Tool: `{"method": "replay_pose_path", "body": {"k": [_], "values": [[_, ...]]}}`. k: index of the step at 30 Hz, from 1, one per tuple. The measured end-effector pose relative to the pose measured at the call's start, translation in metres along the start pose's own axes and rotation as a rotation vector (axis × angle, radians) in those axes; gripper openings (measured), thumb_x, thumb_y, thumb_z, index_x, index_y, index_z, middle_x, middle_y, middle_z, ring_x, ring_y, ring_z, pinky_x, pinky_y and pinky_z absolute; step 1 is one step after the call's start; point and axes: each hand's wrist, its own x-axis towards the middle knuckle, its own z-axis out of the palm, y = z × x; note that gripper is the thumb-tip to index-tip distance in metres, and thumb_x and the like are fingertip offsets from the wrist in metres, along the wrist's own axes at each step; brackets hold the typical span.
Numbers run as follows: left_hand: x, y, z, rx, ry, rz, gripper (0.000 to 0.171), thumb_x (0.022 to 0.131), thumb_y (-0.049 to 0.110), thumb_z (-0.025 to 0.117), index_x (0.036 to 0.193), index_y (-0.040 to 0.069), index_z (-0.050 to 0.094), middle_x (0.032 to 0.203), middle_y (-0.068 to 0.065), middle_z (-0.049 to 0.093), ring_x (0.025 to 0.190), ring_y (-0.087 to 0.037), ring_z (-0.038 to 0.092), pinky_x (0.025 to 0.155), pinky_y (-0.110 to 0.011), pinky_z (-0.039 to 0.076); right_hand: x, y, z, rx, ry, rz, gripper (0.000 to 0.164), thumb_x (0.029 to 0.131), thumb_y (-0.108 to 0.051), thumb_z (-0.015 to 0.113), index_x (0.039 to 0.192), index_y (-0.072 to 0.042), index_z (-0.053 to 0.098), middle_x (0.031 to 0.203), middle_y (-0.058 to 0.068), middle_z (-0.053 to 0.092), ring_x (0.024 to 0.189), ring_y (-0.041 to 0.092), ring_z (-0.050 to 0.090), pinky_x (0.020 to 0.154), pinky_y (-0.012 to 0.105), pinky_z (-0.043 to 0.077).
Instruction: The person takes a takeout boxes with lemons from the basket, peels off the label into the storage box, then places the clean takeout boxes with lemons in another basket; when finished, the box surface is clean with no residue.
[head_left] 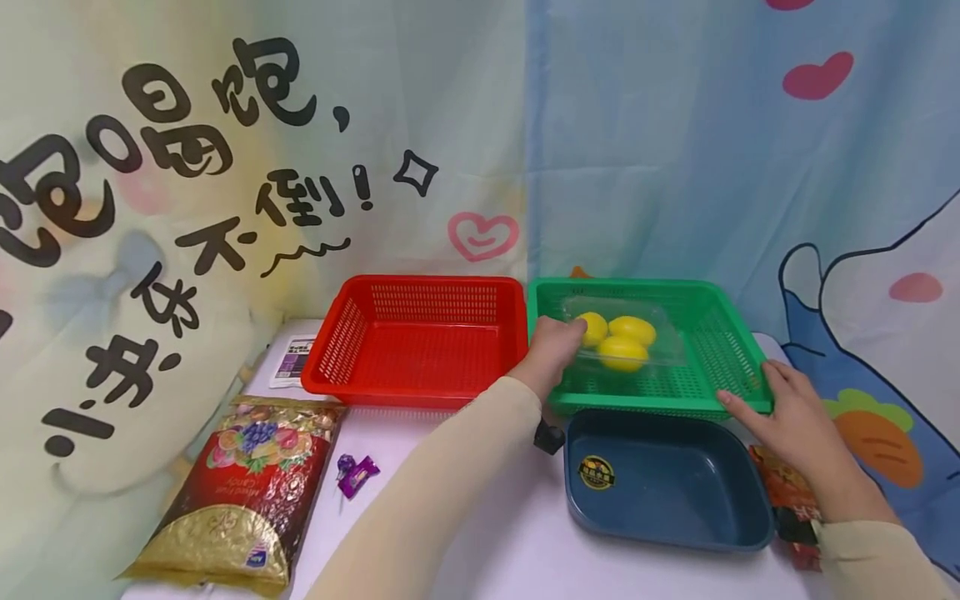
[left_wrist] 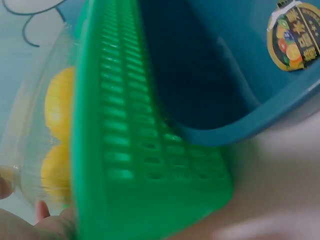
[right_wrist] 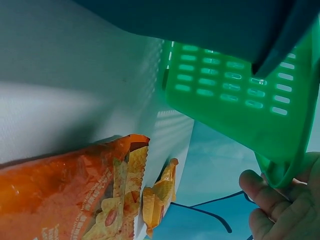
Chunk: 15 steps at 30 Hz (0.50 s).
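Observation:
My left hand (head_left: 553, 350) grips the left end of a clear plastic box (head_left: 667, 340) with several yellow lemons (head_left: 624, 353) in it. The box is over the inside of a green basket (head_left: 637, 402). In the left wrist view, the thumb and fingertips show at the end of the clear box (left_wrist: 30, 175), beside the basket's green wall (left_wrist: 120, 200). My right hand (head_left: 798, 425) holds the basket's front right corner, thumb on the rim. In the right wrist view its fingers (right_wrist: 265, 192) curl under that corner.
A red basket (head_left: 427, 358) stands left of the green one. In front is a dark blue basin (head_left: 667, 483). A candy bag (head_left: 251, 492) and small purple-wrapped candies (head_left: 357, 477) lie at left. An orange snack bag (right_wrist: 65, 190) lies at right, beside a smaller yellow packet (right_wrist: 160, 197).

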Motion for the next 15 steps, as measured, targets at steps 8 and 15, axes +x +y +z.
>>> {"method": "replay_pose_path", "body": {"k": [8, 15], "values": [[0.005, -0.007, 0.017, 0.043, 0.004, -0.073, 0.072, 0.105, 0.037, 0.06, 0.16, 0.004, 0.028, 0.149, -0.01, 0.047, 0.116, -0.026, 0.051, 0.104, -0.043, 0.05, 0.0, 0.002, -0.002, -0.001, -0.024, 0.017, 0.103, 0.103, -0.059, 0.055, 0.159, 0.016, 0.013, 0.16, 0.046, 0.017, 0.142, 0.065, 0.025, 0.107, 0.084, 0.03], [0.005, -0.009, 0.02, 0.043, 0.006, -0.084, 0.08, 0.106, 0.036, 0.059, 0.166, 0.005, 0.016, 0.168, -0.009, 0.03, 0.134, -0.025, 0.046, 0.116, -0.043, 0.046, 0.0, 0.001, -0.002, 0.004, -0.036, 0.016, 0.103, 0.103, -0.059, 0.055, 0.16, 0.016, 0.011, 0.16, 0.046, 0.016, 0.142, 0.066, 0.024, 0.107, 0.084, 0.029]]}}
